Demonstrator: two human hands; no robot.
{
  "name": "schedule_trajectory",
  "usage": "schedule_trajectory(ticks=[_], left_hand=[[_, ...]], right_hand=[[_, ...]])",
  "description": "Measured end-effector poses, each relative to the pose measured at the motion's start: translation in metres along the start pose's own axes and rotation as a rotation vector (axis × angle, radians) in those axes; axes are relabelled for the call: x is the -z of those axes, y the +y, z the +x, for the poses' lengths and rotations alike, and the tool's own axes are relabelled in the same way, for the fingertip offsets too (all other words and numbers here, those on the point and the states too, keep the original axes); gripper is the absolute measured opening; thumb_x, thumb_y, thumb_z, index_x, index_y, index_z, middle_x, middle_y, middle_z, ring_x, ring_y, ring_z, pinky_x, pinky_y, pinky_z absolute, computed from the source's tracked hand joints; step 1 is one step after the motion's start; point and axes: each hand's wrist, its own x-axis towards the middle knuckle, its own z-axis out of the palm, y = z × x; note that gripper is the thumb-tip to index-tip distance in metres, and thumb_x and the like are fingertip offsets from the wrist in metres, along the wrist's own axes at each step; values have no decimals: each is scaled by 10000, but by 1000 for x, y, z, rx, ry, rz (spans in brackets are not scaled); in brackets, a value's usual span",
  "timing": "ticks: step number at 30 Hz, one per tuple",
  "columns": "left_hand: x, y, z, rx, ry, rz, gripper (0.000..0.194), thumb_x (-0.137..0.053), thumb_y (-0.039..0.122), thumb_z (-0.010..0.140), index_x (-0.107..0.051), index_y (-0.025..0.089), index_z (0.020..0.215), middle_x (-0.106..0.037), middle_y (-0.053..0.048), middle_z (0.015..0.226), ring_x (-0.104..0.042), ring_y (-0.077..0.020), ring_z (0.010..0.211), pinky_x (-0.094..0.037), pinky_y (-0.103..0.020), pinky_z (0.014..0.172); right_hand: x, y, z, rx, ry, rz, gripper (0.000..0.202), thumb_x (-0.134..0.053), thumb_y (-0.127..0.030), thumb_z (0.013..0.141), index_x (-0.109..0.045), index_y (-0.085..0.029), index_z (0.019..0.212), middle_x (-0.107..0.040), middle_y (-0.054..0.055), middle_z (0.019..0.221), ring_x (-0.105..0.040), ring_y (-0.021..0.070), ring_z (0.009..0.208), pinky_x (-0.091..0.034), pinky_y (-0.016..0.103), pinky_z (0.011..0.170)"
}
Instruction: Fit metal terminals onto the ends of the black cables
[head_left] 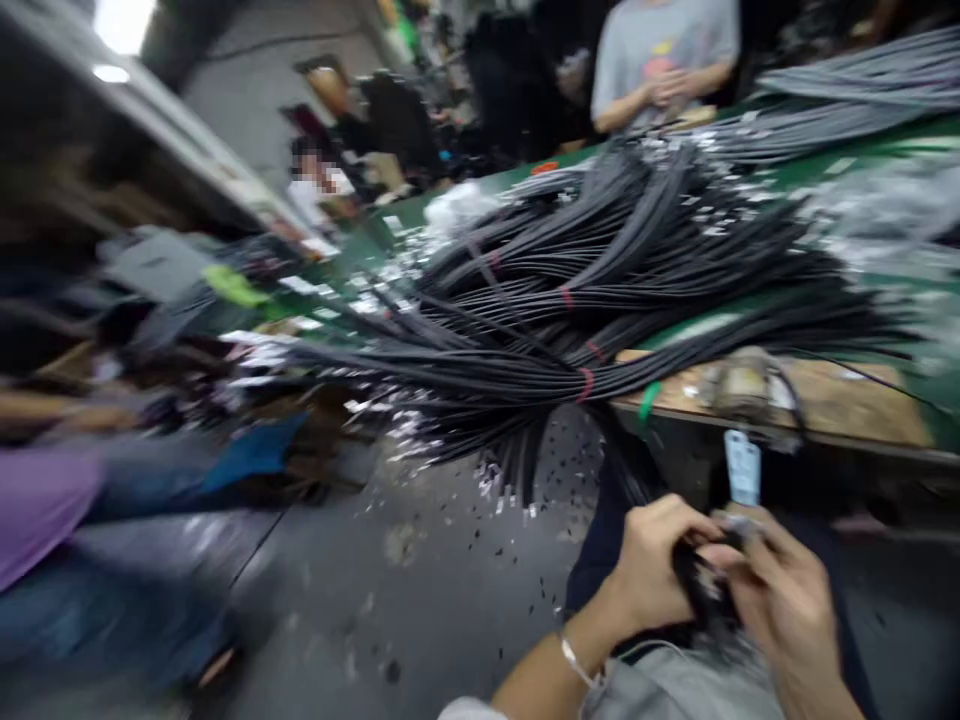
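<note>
Low in front of my lap, my left hand (654, 565) is closed around a bundle of black cables (701, 590). The cables run down from the bench between my legs and my left hand. Close beside it, my right hand (791, 595) has its fingers pinched together at the cable ends, thumb near the left thumb. Whatever small piece sits between those fingertips is blurred. A light blue flat piece with a hole (742, 465) stands just above my right hand, below a small metal device (750, 385) on the bench edge.
Large tied bundles of black cables (525, 320) cover the green bench (802, 175), their pale ends overhanging the left side. A wooden board (862, 400) lies at the front edge. Across the bench stands a person in grey (667, 50). Another person's purple garment (45, 500) shows at left.
</note>
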Motion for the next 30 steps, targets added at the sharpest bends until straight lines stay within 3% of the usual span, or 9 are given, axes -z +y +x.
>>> schedule_trajectory(ticks=[1,4,9,12,15,21,26,28,30], left_hand=[[4,3,-1,14,32,-11,222,-641,348,846,-674,151,749,-679,-52,679,-609,-139,576,-493,-243,558],[15,8,1,-31,-11,-16,207,-577,255,885,-672,141,740,-642,-25,608,-559,-106,483,-451,-223,509],[18,14,3,-73,-62,40,292,-505,229,909,-648,148,668,-550,10,497,-520,-99,442,-383,-211,456],[19,19,4,-31,-101,56,355,-478,233,919,-600,152,596,-533,14,496,-499,-91,431,-376,-213,469],[20,23,6,4,-127,86,385,-466,227,921,-553,156,553,-519,19,500,-477,-83,431,-363,-214,483],[15,25,7,35,-75,93,418,-450,256,924,-501,165,519,-461,37,471,-422,-72,394,-325,-218,462],[14,25,4,89,-16,106,443,-428,254,931,-429,176,496,-410,43,456,-395,-73,395,-307,-226,460],[16,25,5,104,-19,84,450,-426,258,935,-413,179,492,-393,45,453,-389,-73,399,-301,-226,458],[19,25,6,105,-41,65,457,-424,259,938,-407,179,488,-383,45,451,-391,-74,406,-300,-226,462]], right_hand=[[-3,0,1,-50,76,134,174,-664,-376,842,-697,-206,860,-631,63,862,-614,188,715,-508,278,548],[-12,-7,8,-145,92,357,244,-749,-415,742,-717,-186,822,-612,43,731,-542,152,584,-442,256,473],[-7,-14,13,-146,35,248,323,-675,-445,812,-680,-146,692,-548,20,636,-476,119,573,-438,239,546],[3,-17,14,-79,-37,232,421,-613,-550,826,-713,-141,828,-593,54,738,-540,151,662,-479,274,624],[7,-21,17,25,-135,175,288,-729,-425,766,-710,-163,885,-620,60,840,-583,166,760,-491,280,695],[-14,-10,12,36,103,233,210,-742,-344,767,-621,-183,708,-573,9,690,-540,135,629,-460,262,593],[-25,-4,3,445,303,-131,82,-637,-129,814,-635,-209,796,-578,32,732,-536,175,705,-457,314,646],[-20,-4,3,549,251,-247,119,-626,-97,799,-643,-207,841,-598,49,756,-547,195,731,-468,342,669],[-13,-5,5,502,156,-229,71,-619,-127,812,-629,-196,828,-603,57,770,-562,196,731,-482,345,668]])
